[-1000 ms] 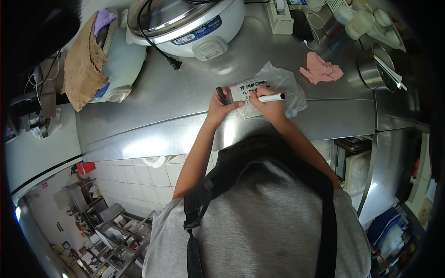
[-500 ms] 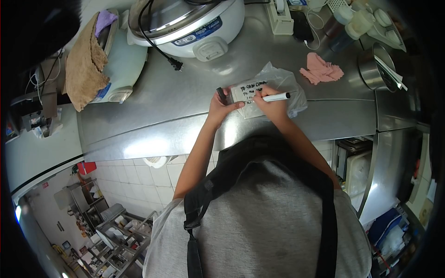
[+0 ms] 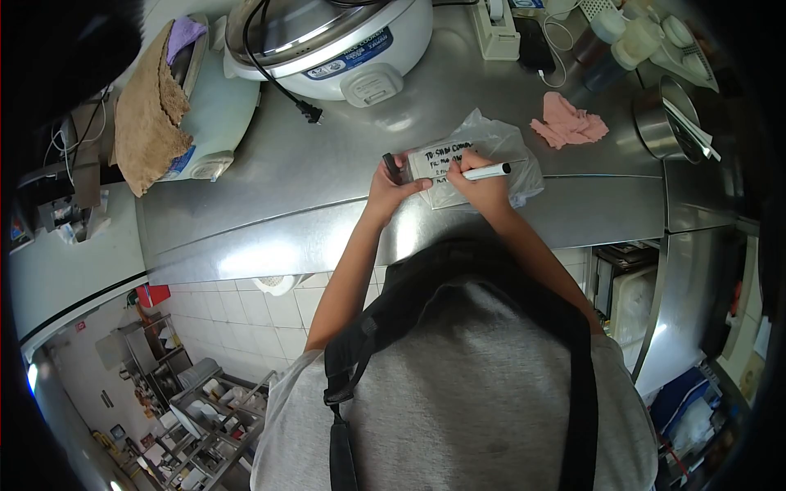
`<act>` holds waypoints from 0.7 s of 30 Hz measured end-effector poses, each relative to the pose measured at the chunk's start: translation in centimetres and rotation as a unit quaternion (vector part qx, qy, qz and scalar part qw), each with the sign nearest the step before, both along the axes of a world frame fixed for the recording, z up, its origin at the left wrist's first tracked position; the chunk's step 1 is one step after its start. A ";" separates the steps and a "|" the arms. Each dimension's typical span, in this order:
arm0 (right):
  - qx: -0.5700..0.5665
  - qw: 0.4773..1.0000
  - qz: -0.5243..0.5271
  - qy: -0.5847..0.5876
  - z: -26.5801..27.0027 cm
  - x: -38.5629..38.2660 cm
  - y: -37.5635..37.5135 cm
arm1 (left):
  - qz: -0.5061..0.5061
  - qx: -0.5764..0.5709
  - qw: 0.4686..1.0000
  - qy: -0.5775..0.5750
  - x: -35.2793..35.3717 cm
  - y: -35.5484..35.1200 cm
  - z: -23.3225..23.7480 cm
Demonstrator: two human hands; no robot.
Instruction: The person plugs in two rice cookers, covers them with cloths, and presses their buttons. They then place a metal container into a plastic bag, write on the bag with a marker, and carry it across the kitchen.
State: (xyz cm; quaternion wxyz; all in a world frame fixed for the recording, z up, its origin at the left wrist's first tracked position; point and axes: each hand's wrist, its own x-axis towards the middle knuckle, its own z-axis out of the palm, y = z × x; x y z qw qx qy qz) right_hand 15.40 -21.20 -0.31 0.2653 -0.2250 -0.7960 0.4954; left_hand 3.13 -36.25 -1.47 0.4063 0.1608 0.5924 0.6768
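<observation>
A white label (image 3: 422,166) with several lines of black handwriting lies over a clear plastic bag (image 3: 506,135) on the steel counter. My right hand (image 3: 481,190) is closed around a white marker (image 3: 490,172), its tip end down at the label's lower right and hidden by the fingers. At the label's left edge, my left hand (image 3: 385,196) pinches a black marker cap (image 3: 392,168), and its thumb presses on the label. What the bag holds is hard to make out.
A big rice cooker (image 3: 352,57) with a loose plug (image 3: 309,112) stands at the back. Right of the bag lies a pink cloth (image 3: 568,123), then a metal pot (image 3: 655,123) with utensils. A brown cloth (image 3: 151,114) covers a container at left. A phone (image 3: 535,47) lies behind.
The marker and my right hand have shifted very slightly on the label. My left hand, the bag and the label hold their places.
</observation>
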 end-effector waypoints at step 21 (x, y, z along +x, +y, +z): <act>-0.077 0.997 0.001 0.022 0.2 0.6 0.5 | -0.004 -0.017 1.000 0.005 0.0 -0.1 -0.2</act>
